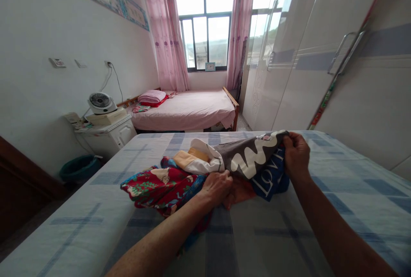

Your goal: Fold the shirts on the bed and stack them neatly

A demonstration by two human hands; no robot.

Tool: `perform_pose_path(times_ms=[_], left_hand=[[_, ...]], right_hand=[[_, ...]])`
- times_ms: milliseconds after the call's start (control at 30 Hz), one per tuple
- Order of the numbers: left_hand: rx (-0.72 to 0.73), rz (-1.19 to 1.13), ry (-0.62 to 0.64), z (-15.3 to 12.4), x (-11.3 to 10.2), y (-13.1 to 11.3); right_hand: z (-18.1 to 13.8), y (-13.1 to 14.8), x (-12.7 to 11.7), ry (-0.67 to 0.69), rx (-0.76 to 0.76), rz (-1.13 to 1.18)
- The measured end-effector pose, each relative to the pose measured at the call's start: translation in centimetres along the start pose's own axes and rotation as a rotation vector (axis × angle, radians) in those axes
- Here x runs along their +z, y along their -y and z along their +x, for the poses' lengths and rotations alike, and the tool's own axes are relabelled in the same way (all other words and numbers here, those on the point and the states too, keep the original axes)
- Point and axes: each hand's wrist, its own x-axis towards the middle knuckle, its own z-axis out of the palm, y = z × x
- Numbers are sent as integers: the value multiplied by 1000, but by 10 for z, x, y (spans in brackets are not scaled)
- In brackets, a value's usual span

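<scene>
In the lower center of the frame, two bare hands are holding a gray garment (226,152) taut over heaped clothing on a blue-and-white checked bedsheet (257,253). The left hand (218,185), its fingers curled, is gripping the near edge; the right hand (297,153) is pinching the upper right corner. Soft folds of red printed cloth (160,187), white-and-yellow fabric (199,159) and navy lettered cloth (272,178) are bunching around it. Toward the left edge, a round teal bin (77,177) is standing low, its contents hidden in shadow. A white cabinet (111,135) is supporting a round-faced fan (102,102) on a flat box (107,117). At right, a glossy wardrobe (289,93) is reflecting daylight. At upper center, sheer pink curtains (165,28) are hanging beyond a pink-covered bed (189,108).
</scene>
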Motion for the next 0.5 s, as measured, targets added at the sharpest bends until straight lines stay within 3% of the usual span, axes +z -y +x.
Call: perform_pose_path(times_ms=[133,367,500], left_hand=[[-16,-49,-48,1,-7,3],[79,-33,68,14,1,-10],[-5,-56,9,15,0,-5]], right_hand=[[2,2,-1,10,-24,4],[-6,0,2,120,-19,1],[-4,-2,3,145,10,25]])
